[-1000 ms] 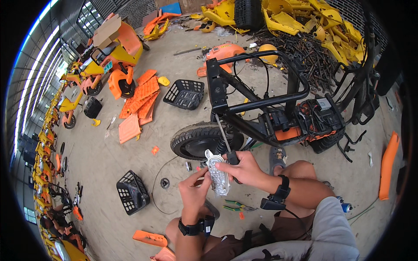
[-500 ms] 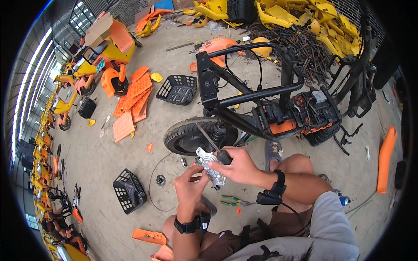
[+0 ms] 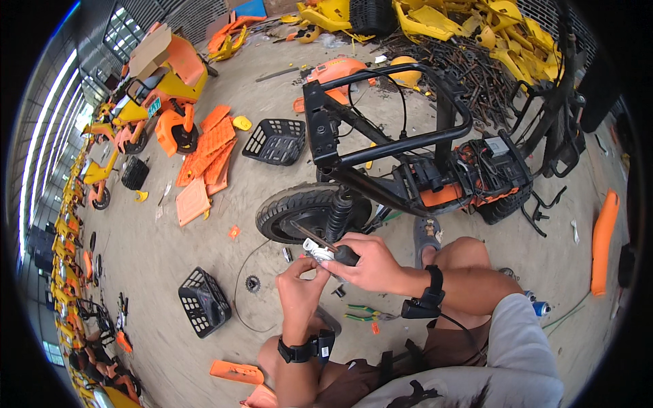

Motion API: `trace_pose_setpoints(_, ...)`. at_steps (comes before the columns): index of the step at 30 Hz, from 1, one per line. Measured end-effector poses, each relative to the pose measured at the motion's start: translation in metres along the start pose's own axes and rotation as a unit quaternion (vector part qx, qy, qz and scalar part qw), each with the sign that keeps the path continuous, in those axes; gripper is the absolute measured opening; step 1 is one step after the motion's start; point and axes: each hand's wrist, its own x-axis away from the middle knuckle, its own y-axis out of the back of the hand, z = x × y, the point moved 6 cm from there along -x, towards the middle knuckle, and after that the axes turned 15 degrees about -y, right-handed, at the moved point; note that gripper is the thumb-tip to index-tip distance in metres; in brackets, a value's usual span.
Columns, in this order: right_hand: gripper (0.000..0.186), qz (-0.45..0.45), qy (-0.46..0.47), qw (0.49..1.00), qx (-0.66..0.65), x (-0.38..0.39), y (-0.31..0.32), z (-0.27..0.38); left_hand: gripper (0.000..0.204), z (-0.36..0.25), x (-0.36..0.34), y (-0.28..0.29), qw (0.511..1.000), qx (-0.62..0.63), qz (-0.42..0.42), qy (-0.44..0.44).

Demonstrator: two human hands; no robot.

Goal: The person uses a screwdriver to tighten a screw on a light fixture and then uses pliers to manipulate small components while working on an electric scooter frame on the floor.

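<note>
In front of the wheel, my right hand (image 3: 377, 264) is closed round a screwdriver (image 3: 347, 256) with a dark handle. Its metal shaft points up and left toward the black tyre (image 3: 277, 216). The same hand also grips a small silver metal part (image 3: 317, 251), mostly covered by my fingers. My left hand (image 3: 298, 289) pinches at the lower left of this part, thumb and fingers together. Above both hands stands a black scooter frame (image 3: 398, 155), stripped of its body panels. Its wheel and a coil spring (image 3: 338, 219) are just beyond the silver part.
Black plastic baskets (image 3: 204, 302) (image 3: 275, 141) lie on the concrete floor. Near my knees are green-handled pliers (image 3: 371, 314), and a small sprocket (image 3: 252, 283) lies left. Orange panels (image 3: 207, 160) are piled farther off. Yellow panels (image 3: 435, 20) lie at the back, with parked scooters (image 3: 166, 88) at left.
The silver part has turned, so less of its ribbed face shows. The screwdriver shaft has tipped lower and farther left. Both hands stay close together in nearly the same place.
</note>
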Motion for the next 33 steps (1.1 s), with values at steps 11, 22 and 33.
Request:
trace_pose_setpoints(11,0.029,-0.011,0.014,1.000,0.000,0.001,0.003,0.006,0.009,0.003,0.000,-0.005,0.996,0.078,-0.034,-0.029)
trace_pose_setpoints(22,0.032,-0.014,-0.019,0.998,-0.059,-0.004,0.009,0.000,0.010,0.006,0.003,0.019,0.961,0.259,-0.084,0.050)
trace_pose_setpoints(33,0.027,0.024,-0.088,0.988,-0.127,-0.007,-0.001,-0.009,0.015,-0.006,0.008,0.034,0.882,0.466,-0.065,-0.015)
